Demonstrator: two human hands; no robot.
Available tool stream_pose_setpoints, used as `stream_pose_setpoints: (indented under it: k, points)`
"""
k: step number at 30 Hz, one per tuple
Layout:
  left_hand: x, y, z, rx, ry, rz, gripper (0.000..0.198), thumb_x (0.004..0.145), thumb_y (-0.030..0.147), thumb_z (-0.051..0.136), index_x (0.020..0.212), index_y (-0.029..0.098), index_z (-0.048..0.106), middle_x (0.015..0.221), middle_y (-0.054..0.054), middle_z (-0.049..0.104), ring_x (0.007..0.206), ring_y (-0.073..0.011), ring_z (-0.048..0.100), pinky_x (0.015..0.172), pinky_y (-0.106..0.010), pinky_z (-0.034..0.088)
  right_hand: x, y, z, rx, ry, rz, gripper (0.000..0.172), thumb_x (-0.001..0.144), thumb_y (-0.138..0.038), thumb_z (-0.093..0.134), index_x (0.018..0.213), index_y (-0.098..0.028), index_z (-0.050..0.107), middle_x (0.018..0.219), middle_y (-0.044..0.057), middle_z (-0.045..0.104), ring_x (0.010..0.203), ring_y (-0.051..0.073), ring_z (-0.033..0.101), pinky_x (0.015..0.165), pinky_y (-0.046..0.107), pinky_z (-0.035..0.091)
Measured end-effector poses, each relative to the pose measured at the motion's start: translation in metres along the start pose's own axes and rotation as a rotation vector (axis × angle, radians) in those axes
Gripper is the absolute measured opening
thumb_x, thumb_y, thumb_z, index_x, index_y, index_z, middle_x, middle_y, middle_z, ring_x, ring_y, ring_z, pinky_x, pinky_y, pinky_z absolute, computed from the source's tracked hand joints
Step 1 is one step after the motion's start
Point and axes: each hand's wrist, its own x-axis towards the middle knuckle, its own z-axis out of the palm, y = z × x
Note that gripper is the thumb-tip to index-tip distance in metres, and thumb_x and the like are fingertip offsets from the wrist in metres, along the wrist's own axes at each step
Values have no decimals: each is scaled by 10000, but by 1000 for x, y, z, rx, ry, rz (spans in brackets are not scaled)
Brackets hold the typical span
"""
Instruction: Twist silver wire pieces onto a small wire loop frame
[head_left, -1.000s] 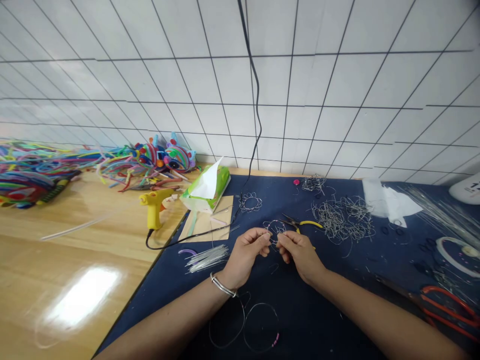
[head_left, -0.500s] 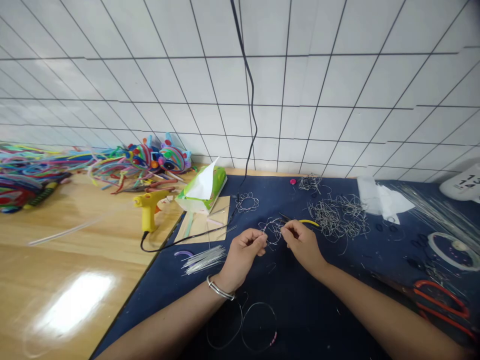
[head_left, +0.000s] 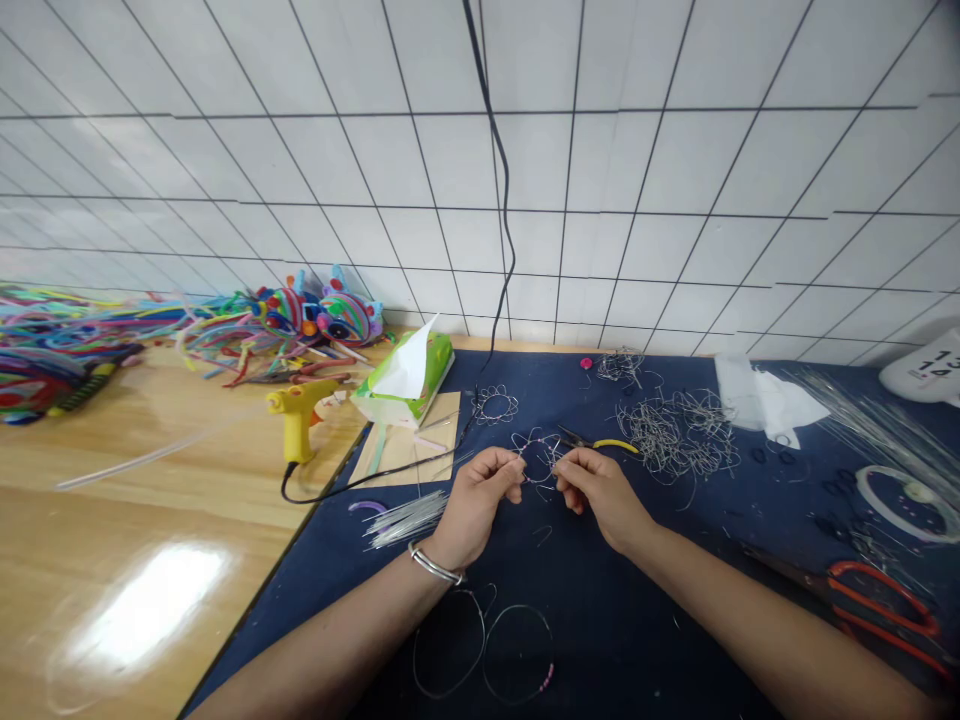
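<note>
Between my two hands is a ring of looped thin wire [head_left: 537, 440] with small beads on it. My left hand [head_left: 480, 500] pinches its left side between thumb and fingers. On the opposite side, my right hand [head_left: 604, 492] is closed on the ring too, fingertips pressed together. Just behind my right hand lie pliers with a yellow handle [head_left: 616, 444], open at the jaws. A similar looped wire ring [head_left: 495, 404] rests farther back on the dark blue mat [head_left: 600, 620]. Nearer to me are two joined wire hoops [head_left: 519, 606], one carrying pink beads.
A tangle of wire [head_left: 679, 435] lies right of the pliers. Cut wires [head_left: 411, 520] are bundled at left, near a yellow glue gun [head_left: 298, 420] and tissue pack [head_left: 409, 385]. Red-handled scissors [head_left: 885, 600] lie at right. A black cable [head_left: 504, 200] hangs down the tiled wall.
The wire ring has turned between my hands and its round shape shows more openly. My right hand has shifted slightly left and down, so more of the pliers shows.
</note>
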Motion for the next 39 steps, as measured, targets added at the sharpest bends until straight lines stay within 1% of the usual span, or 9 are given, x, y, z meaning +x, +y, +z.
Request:
stream_pose_setpoints:
  k: [4,8,13,16,19,26,31,35,39]
  points:
    - [2,1,-3,33,-22,4,152,742,289,562,735,137,561,602,16,519,517,-74,462,548,-204,361,0,-3,-1,-110,39,-88,194,749,-348,498,844,-182,531,679,-11,519,559,93,496,472,206,392]
    - [2,4,-4,105,-23,16,159,746,294,556,718,137,563,579,21,512,511,-71,451,557,-204,356,1,-6,-3,-168,72,-178,234,741,-299,500,952,-198,511,726,-8,524,629,108,517,539,230,418]
    - [0,8,-3,199,-78,13,170,745,305,550,711,139,572,592,19,515,514,-72,435,527,-197,336,2,-11,-7,-244,101,-241,245,756,-345,497,954,-203,528,773,0,546,666,113,519,588,240,415]
    - [-1,8,-2,230,-109,12,174,753,310,541,716,142,568,592,22,507,519,-74,429,534,-199,336,3,-12,-10,-316,90,-233,202,775,-360,468,846,-196,560,688,-14,543,616,108,514,590,241,411]
    - [-2,7,-1,215,-84,19,170,756,307,538,720,143,559,573,27,497,529,-79,436,553,-202,343,3,-10,-10,-328,88,-197,200,782,-357,449,782,-190,559,641,-19,543,576,104,518,576,239,411]
    - [-1,1,0,90,-19,29,165,758,302,537,742,139,555,583,20,514,536,-83,458,588,-214,365,-1,-7,-1,-38,-40,-16,201,784,-365,439,766,-174,495,705,10,574,570,105,542,490,210,404]
    - [2,1,-2,20,-57,-50,165,725,303,571,724,137,563,589,17,509,508,-78,452,538,-206,352,-1,-9,-2,-165,-1,-73,177,754,-346,494,724,-174,523,664,-4,571,557,92,504,510,213,410]
    - [3,1,-2,61,-125,-55,165,729,293,562,696,132,573,575,14,509,501,-75,444,530,-205,340,1,-7,-7,-242,-45,-101,247,772,-394,471,680,-173,529,605,-6,564,525,97,504,496,221,403]
    - [2,2,-2,122,-187,-50,174,745,298,550,711,129,574,568,16,499,498,-72,427,530,-205,332,2,-5,-8,-293,16,-132,229,768,-401,483,704,-183,507,607,-21,549,529,96,514,517,224,412]
